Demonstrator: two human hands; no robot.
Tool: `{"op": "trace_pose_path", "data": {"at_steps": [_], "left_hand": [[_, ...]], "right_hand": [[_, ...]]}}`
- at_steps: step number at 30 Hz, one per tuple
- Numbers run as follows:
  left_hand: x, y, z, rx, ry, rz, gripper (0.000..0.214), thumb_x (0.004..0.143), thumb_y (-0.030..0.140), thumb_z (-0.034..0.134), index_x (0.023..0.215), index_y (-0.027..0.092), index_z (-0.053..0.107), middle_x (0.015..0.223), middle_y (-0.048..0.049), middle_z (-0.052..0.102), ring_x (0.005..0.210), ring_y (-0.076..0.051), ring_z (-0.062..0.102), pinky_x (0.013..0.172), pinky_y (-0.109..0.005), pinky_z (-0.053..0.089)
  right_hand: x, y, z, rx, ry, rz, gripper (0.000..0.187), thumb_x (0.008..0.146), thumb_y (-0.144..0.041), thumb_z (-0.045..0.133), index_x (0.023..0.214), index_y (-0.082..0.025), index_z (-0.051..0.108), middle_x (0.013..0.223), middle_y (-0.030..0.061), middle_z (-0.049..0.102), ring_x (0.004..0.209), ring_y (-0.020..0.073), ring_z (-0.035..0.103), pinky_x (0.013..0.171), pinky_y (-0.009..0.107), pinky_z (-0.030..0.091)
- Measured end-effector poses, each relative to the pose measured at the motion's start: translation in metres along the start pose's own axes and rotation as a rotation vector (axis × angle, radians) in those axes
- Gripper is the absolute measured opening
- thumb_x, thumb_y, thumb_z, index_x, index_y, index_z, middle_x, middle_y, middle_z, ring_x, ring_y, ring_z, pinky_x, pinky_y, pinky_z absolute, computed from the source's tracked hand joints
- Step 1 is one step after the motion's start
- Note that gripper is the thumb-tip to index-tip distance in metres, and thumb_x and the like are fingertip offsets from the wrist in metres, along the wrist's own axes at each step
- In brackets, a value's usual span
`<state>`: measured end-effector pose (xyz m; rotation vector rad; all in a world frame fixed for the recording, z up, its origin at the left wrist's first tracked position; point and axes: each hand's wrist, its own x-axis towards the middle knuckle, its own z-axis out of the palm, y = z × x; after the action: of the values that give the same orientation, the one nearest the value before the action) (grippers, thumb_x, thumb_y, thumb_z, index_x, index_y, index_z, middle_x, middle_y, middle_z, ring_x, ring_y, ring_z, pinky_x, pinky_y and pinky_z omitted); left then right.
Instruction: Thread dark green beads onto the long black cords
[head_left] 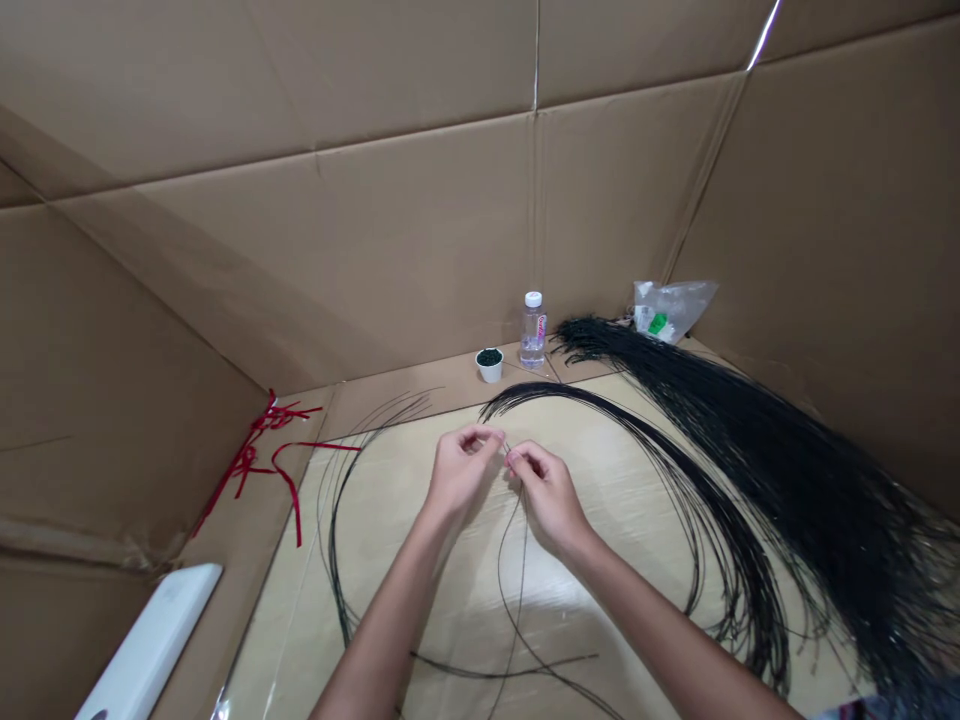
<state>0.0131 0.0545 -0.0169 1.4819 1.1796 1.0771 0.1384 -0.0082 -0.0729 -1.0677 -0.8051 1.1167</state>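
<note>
My left hand (459, 472) and my right hand (544, 497) meet at the middle of a pale wood-patterned board (442, 610), fingertips pinched close together. A thin black strand (520, 570) rises into my right fingers, and a tiny shiny tip (507, 447) shows between both hands. What my left fingers pinch is mostly hidden. Beyond them curves an arc of black strands (675, 460), and a loose black loop (335, 540) lies to the left. A thick hank of black strands (780, 480) spreads across the right side.
A small white cup of dark beads (489, 367), a water bottle (533, 332) and a plastic bag (667, 310) stand at the back. Red ribbon (259, 450) lies at the left, with a white object (150, 640) at lower left. Cardboard walls (300, 230) surround the board.
</note>
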Motion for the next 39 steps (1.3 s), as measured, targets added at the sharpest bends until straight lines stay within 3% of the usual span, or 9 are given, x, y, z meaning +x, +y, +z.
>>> {"op": "trace_pose_path", "data": {"at_steps": [5,7,10,13,18,23,28,32,39], "left_hand": [[0.079,-0.01,-0.005,0.323,0.253,0.132,0.018,0.086,0.032,0.073,0.095,0.018,0.081,0.091,-0.0061,0.08,0.066,-0.017,0.062,0.07,-0.03,0.05],[0.107,-0.015,-0.008,0.422,0.313,0.178,0.024,0.085,0.027,0.074,0.107,0.018,0.078,0.104,-0.0078,0.08,0.068,-0.017,0.063,0.075,-0.032,0.052],[0.138,-0.021,-0.009,0.535,0.274,0.284,0.036,0.088,0.028,0.073,0.123,0.018,0.074,0.112,-0.0096,0.078,0.071,-0.018,0.065,0.08,-0.033,0.054],[0.157,-0.022,-0.005,0.597,0.202,0.329,0.031,0.092,0.029,0.069,0.121,0.019,0.075,0.106,-0.0085,0.078,0.073,-0.018,0.067,0.08,-0.032,0.054],[0.157,-0.015,0.002,0.652,0.187,0.334,0.018,0.094,0.029,0.064,0.094,0.02,0.08,0.093,-0.0079,0.08,0.076,-0.02,0.07,0.08,-0.031,0.052],[0.133,0.0,-0.012,0.912,0.099,0.277,0.018,0.088,0.033,0.07,0.076,0.024,0.081,0.081,-0.008,0.08,0.079,-0.029,0.072,0.078,-0.036,0.048],[0.141,0.005,-0.017,0.924,0.21,0.29,0.022,0.097,0.038,0.064,0.097,0.024,0.081,0.099,-0.0084,0.081,0.085,-0.027,0.072,0.08,-0.036,0.049],[0.163,0.001,-0.006,0.87,0.085,0.344,0.019,0.094,0.029,0.066,0.108,0.022,0.079,0.108,-0.0076,0.077,0.082,-0.023,0.069,0.085,-0.037,0.052],[0.179,-0.003,0.001,1.02,-0.05,0.48,0.052,0.09,0.043,0.075,0.136,0.019,0.07,0.134,-0.0163,0.067,0.127,-0.038,0.059,0.111,-0.049,0.048]], "right_hand": [[0.008,0.014,-0.002,-0.075,0.09,-0.025,0.018,0.09,-0.036,0.066,0.079,-0.022,0.069,0.074,0.0003,0.063,0.073,0.0187,0.055,0.066,0.028,0.04],[0.008,0.016,0.0,-0.09,0.099,-0.029,0.016,0.089,-0.034,0.064,0.079,-0.022,0.069,0.072,-0.0004,0.061,0.071,0.0185,0.055,0.067,0.028,0.04],[0.007,0.014,0.005,-0.119,0.089,-0.035,0.016,0.088,-0.033,0.061,0.079,-0.021,0.068,0.07,-0.0009,0.06,0.068,0.0178,0.054,0.064,0.028,0.039],[0.007,0.01,0.009,-0.145,0.075,-0.04,0.018,0.089,-0.034,0.06,0.078,-0.021,0.067,0.069,-0.001,0.059,0.067,0.0175,0.052,0.063,0.028,0.038],[0.007,0.007,0.009,-0.162,0.063,-0.038,0.019,0.089,-0.034,0.059,0.078,-0.021,0.066,0.068,-0.0018,0.057,0.066,0.0171,0.051,0.064,0.028,0.037],[0.006,0.006,0.009,-0.165,0.067,-0.032,0.018,0.088,-0.033,0.059,0.078,-0.021,0.068,0.07,-0.0008,0.061,0.067,0.0176,0.053,0.063,0.028,0.038],[0.005,0.002,0.01,-0.171,0.065,-0.023,0.017,0.087,-0.033,0.059,0.078,-0.021,0.067,0.07,-0.0009,0.061,0.067,0.0178,0.053,0.063,0.028,0.037],[0.007,0.002,0.011,-0.165,0.072,-0.01,0.019,0.087,-0.036,0.057,0.079,-0.021,0.066,0.069,-0.001,0.059,0.069,0.0186,0.054,0.064,0.028,0.038],[0.006,0.001,0.012,-0.167,0.062,0.003,0.021,0.088,-0.037,0.057,0.079,-0.021,0.066,0.068,-0.0017,0.057,0.067,0.0181,0.051,0.064,0.028,0.036]]}}
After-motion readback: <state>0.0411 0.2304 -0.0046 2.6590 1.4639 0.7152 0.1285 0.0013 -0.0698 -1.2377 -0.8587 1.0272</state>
